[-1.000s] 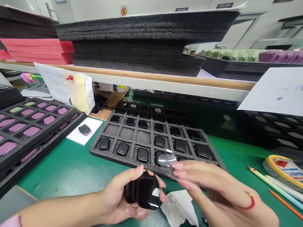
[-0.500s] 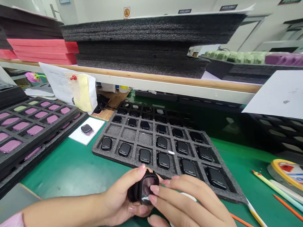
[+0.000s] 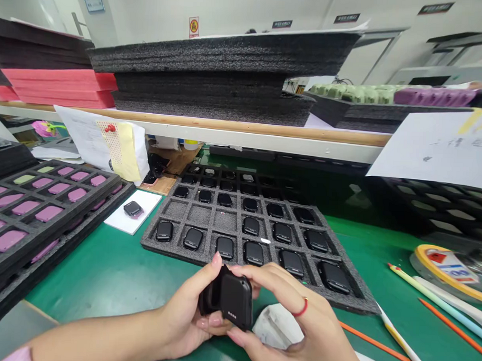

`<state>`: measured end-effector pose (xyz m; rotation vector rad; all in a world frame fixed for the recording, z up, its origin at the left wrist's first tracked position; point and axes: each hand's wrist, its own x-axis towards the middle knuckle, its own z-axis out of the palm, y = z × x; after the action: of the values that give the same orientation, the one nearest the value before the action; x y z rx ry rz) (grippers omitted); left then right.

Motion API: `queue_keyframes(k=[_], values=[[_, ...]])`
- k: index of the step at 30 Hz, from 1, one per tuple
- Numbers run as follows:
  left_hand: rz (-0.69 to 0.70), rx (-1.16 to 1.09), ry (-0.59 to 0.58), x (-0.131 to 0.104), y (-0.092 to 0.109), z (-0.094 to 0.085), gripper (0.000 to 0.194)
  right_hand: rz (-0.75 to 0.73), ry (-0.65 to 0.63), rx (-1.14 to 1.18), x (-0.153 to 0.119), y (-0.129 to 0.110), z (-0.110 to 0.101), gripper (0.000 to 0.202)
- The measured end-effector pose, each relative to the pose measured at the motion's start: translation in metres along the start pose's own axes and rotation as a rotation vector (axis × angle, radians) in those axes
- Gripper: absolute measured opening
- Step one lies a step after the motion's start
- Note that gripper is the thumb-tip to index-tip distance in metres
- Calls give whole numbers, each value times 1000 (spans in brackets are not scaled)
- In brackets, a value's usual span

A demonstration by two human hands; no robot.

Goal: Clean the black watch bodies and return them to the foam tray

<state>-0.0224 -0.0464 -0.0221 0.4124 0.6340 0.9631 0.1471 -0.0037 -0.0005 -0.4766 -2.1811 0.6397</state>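
Black square watch-like cases (image 3: 237,301) are held between both hands near the bottom centre. My left hand (image 3: 192,310) wraps round the left side, thumb on top, with a second dark piece partly hidden behind its fingers. The fingers of my right hand (image 3: 299,314) pinch the right edges of the front case, whose flat face with small gold contacts shows. A red ring is on one right finger. Just beyond lies a black foam tray (image 3: 194,257) with similar black cases in its compartments. Under my right hand sits a whitish round object (image 3: 277,324).
Foam trays of purple and green pieces (image 3: 77,232) are stacked at the left. A white pad (image 3: 132,224) carries one black case. Pens (image 3: 438,295) and a yellow tape roll (image 3: 451,277) lie right. A shelf (image 3: 246,133) crosses above.
The front case has turned from its glossy side to its matte side with contacts. My right hand has moved from touching its face to gripping its edges. The view has shifted slightly.
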Motion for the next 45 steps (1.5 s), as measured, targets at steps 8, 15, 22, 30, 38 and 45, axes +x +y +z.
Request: queue_keyframes(k=[8,15,22,30,38,45], values=[[-95,-22,31,-2,7,3,65,-103,-29,-104,2,1,-6,58],[-33,-121,81,1,2,5,62,40,21,-286,20,21,-18,39],[-28,20,113,3,0,0,41,268,23,-403,62,92,14,34],[62,54,128,1,4,-3,45,295,28,-238,60,78,11,29],[-31,-97,37,-1,2,3,59,4,-160,37,18,-1,-15,28],[-67,-160,-28,1,5,1,56,-46,14,-3,16,2,-4,10]])
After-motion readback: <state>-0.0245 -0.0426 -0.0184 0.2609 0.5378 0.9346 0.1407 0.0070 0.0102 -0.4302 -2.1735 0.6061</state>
